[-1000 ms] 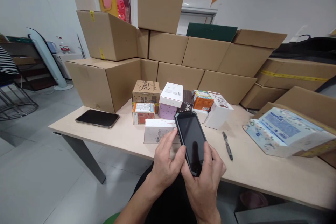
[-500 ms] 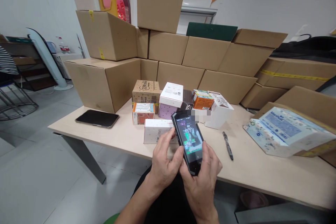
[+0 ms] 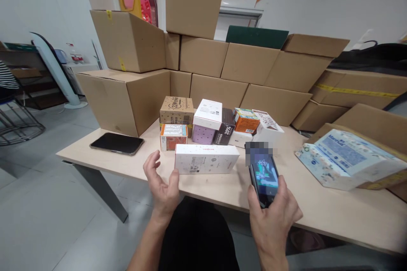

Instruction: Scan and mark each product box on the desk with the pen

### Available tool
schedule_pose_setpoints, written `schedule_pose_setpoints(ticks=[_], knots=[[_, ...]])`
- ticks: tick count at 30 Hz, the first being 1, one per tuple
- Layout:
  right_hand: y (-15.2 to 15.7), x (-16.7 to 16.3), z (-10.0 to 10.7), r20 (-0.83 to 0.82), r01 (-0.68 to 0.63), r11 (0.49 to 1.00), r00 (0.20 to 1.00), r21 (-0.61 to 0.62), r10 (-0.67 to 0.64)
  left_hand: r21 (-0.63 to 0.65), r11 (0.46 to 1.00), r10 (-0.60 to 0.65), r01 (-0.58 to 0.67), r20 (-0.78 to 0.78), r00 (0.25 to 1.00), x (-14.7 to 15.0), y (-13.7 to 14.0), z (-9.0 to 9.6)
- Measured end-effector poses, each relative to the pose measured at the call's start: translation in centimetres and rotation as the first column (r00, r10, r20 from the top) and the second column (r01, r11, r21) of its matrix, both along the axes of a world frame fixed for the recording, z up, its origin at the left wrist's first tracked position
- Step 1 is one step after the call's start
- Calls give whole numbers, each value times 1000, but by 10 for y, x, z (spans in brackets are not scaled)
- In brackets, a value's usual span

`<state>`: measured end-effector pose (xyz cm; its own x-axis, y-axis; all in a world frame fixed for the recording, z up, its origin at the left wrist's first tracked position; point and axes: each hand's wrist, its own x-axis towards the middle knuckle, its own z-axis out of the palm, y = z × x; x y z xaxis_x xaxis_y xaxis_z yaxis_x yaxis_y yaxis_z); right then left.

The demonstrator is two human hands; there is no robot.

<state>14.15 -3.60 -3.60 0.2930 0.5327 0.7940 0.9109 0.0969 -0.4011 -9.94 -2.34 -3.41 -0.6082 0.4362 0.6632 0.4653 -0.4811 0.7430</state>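
Note:
My right hand [image 3: 276, 211] grips a black handheld phone-like device [image 3: 266, 178] with a lit screen, over the table's front part. Part of the device's top is blurred out. My left hand [image 3: 162, 184] holds nothing; its fingers are curved and apart at the left end of a long white box [image 3: 206, 159]. Whether its thumb touches the box I cannot tell. Behind that box stand a small orange-and-white box [image 3: 174, 137], a brown printed carton [image 3: 177, 111], a purple box with a white lid [image 3: 203, 134], a dark box [image 3: 225, 127] and an orange box [image 3: 246, 121].
A smartphone [image 3: 117, 143] lies face up at the table's left. Brown cardboard boxes [image 3: 219, 93] form a wall along the back. A blue-and-white package [image 3: 349, 159] sits at the right, with open cartons behind it. A white box [image 3: 267, 131] leans behind the device.
My left hand has let go of the device and moved left. My right hand has carried the device to the right, uncovering the long white box and now hiding the pen.

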Motion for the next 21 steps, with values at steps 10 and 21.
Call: schedule_pose_setpoints(ticks=[10,21], knots=[[13,-1,-23,227,168,927,969,-335,-93,-333,802,-439,496,235,867,-18,11,5],[11,15,8,-105,-285,894,958,-345,265,-208,677,-642,706,301,705,-23,3,6]])
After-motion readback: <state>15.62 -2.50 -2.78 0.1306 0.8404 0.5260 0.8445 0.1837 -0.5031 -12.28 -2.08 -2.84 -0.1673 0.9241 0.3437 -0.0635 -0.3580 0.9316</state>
